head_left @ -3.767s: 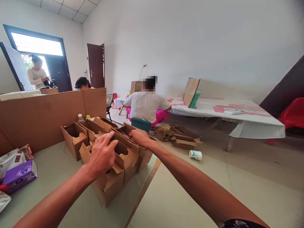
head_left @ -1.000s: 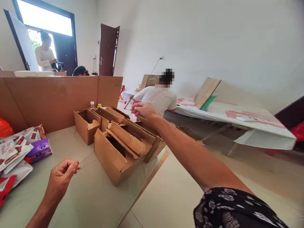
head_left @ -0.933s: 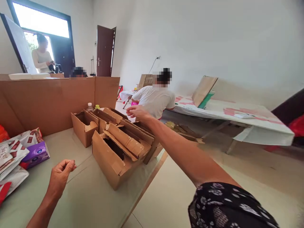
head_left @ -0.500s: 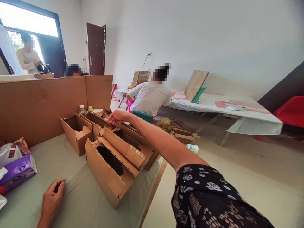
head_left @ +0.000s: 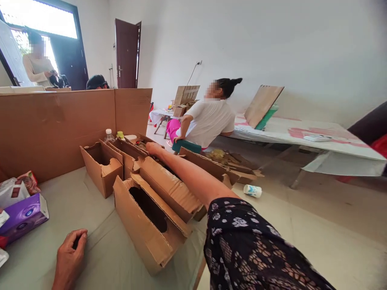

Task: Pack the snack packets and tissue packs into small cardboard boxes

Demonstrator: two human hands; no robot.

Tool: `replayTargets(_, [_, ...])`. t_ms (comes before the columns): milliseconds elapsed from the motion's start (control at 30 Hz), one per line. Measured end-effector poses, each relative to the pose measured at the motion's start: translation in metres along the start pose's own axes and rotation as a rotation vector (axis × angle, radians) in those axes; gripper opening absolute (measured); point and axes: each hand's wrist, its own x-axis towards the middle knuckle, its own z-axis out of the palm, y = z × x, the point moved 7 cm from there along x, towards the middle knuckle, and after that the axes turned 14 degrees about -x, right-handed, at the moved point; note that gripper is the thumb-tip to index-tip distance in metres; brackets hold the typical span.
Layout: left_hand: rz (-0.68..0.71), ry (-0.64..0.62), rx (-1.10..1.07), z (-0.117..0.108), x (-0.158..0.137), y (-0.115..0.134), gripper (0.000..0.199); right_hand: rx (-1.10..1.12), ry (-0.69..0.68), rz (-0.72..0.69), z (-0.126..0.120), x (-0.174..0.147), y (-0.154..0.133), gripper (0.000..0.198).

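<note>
support: glossy pale-green tabletop (head_left: 101,259) | far side: tall brown cardboard panel (head_left: 60,125) stands upright | middle: narrow open-topped brown cardboard boxes (head_left: 136,225) sit close together | left: purple rectangular pack (head_left: 26,217) (blue ovals printed on it) lies beside white plastic packet (head_left: 13,198)

Maroon door (head_left: 127,54), white wall (head_left: 272,48)

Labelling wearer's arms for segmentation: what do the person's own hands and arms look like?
Right arm: black sleeve with pale floral print and lace-like openwork; bare forearm beyond it. Right hand ungloved. Left hand ungloved, no sleeve in view.
</note>
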Motion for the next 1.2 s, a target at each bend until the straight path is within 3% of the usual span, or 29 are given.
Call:
replayTargets(233, [0.053, -0.006, -0.003, 0.002, -0.003, 0.001, 0.041, 0.046, 0.08, 0.156, -0.02, -0.009, 0.007, 0.038])
replayTargets(567, [0.085, -0.001, -0.013, 0.003, -0.004, -0.005, 0.038, 0.171, 0.296, 0.217, -0.073, -0.024, 0.027, 0.031])
replayTargets(967, [0.089, -0.019, 0.002, 0.004, -0.007, -0.011, 0.038, 0.315, 0.503, 0.283, -0.099, -0.047, 0.044, 0.042])
replayTargets(1200, [0.094, -0.098, 0.048, 0.012, -0.007, -0.02, 0.031, 0.415, 0.703, 0.272, -0.136, -0.095, 0.033, 0.044])
